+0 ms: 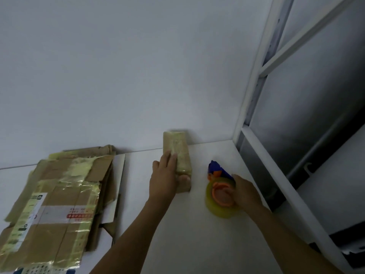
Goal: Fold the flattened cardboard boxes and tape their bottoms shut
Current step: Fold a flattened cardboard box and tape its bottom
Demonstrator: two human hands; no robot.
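Two bare forearms reach from the lower edge over the white table (pixel 138 167). The left hand (pixel 165 177) holds a small box (pixel 177 147): its fingers lie along the left side and top of the box, and the thumb goes across the near end, so the box is gripped between them. The box is long and narrow, it rests on the table with its far end close to the wall (pixel 118 76), and a glossy yellowish tape runs along its upper face.

The right hand (pixel 244 191) is curled around a dispenser (pixel 219 194) (yellow roll, orange hub, blue head). The dispenser is just beside the box on its right, not touching it. Whether a strip joins the roll to the box cannot be told, the picture is blurred there.

Well apart to the left lies a stack (pixel 55 194) of flattened cartons with old tape and labels on them, and more flat pieces are under it. A white frame (pixel 254 123) stands at the right edge of the table.

As a judgement: this one box seems already folded and taped, and the step in hand is the finishing of it, pressing the tape or putting the box away. The next move would call for freeing the left hand, placing the box by the wall, and then taking the top flat from the stack. The dispenser could stay in the right hand, but opening a flat carton probably needs both hands.
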